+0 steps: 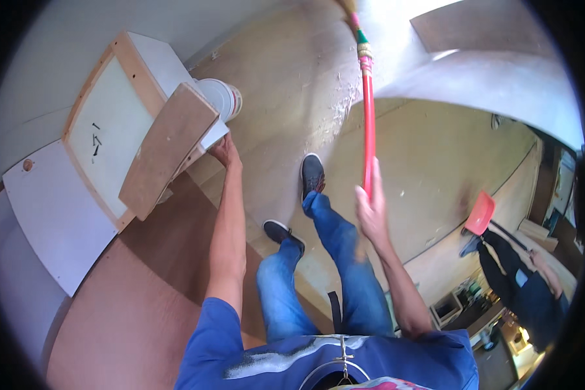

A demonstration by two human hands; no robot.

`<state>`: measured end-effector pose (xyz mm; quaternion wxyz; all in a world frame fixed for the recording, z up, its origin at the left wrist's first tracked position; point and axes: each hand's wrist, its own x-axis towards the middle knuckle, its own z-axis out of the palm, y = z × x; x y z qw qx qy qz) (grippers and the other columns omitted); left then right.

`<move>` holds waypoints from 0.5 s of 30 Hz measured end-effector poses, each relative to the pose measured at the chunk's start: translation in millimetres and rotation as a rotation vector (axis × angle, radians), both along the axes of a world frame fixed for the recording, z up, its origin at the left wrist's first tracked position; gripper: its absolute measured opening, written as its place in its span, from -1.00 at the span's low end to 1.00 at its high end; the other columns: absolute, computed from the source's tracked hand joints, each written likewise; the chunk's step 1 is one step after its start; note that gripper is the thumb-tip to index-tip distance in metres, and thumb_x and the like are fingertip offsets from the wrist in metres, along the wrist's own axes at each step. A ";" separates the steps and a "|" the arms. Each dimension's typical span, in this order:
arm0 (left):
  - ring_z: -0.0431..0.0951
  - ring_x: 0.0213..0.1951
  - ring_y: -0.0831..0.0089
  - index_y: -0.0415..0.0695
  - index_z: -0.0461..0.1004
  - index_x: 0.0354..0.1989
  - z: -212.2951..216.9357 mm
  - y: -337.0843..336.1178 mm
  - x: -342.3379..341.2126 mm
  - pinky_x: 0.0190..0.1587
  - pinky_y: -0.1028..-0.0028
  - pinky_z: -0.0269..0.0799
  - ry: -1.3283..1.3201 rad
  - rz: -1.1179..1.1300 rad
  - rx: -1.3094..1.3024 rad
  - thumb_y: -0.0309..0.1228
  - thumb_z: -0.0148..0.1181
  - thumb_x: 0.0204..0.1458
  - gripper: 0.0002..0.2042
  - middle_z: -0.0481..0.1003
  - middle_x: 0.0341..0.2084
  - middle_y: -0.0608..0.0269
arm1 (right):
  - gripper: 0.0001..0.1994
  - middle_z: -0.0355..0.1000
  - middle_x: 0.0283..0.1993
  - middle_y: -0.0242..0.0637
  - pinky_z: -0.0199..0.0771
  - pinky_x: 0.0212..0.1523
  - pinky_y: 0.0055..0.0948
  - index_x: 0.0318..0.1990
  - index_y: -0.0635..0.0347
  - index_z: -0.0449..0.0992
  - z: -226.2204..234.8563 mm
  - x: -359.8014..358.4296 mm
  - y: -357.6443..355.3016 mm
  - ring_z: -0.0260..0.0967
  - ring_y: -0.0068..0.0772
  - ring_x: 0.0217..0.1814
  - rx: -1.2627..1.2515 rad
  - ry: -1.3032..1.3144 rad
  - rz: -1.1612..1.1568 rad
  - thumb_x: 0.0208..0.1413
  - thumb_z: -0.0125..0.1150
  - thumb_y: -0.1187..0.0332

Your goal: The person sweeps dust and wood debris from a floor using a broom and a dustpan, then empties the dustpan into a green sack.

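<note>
My right hand is closed round the red handle of a broom. The handle points away from me, and its bristles are partly cut off at the top edge. My left hand grips the near right end of a brown wooden board with a white edge; some of its fingers are hidden behind it. That board tilts over a white panel with a wooden frame, on which several dark screws lie.
A white bucket stands behind the board. Pale shavings litter the floor ahead of my shoes. At the right, another person holds a red dustpan by its long dark handle. A brown panel spreads at lower left.
</note>
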<state>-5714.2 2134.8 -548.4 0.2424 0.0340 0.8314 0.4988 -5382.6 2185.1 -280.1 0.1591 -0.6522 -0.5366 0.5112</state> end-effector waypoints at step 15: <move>0.38 0.05 0.25 -0.36 0.27 0.13 -35.7 50.3 4.4 0.14 0.32 0.24 0.083 0.050 0.183 -0.24 0.22 0.09 -0.46 0.35 0.08 -0.02 | -0.33 0.39 -0.03 0.06 0.37 -0.06 -0.26 0.36 0.02 0.09 -27.4 -9.3 60.1 0.42 -0.09 -0.08 -0.015 -0.184 0.310 0.03 -0.02 0.58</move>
